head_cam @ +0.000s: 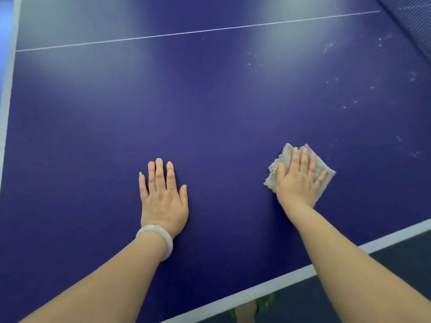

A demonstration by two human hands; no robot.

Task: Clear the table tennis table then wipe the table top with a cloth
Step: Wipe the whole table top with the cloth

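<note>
1. The left hand lay flat on the blue table at lower centre of the frame, fingers straight and together, holding nothing.
2. A pale bangle sat on that wrist.
3. The right hand pressed down on the cloth at lower right, fingers straight and slightly spread, not curled round it.
4. Much of the cloth was hidden under that hand; only its frayed edges and corners showed.
5. White specks dotted the table toward the right edge, too small to tell what they were.
6. The net was cut off at the upper right corner.
7. Below the table's near edge, something green showed, blurred beyond telling.
</note>
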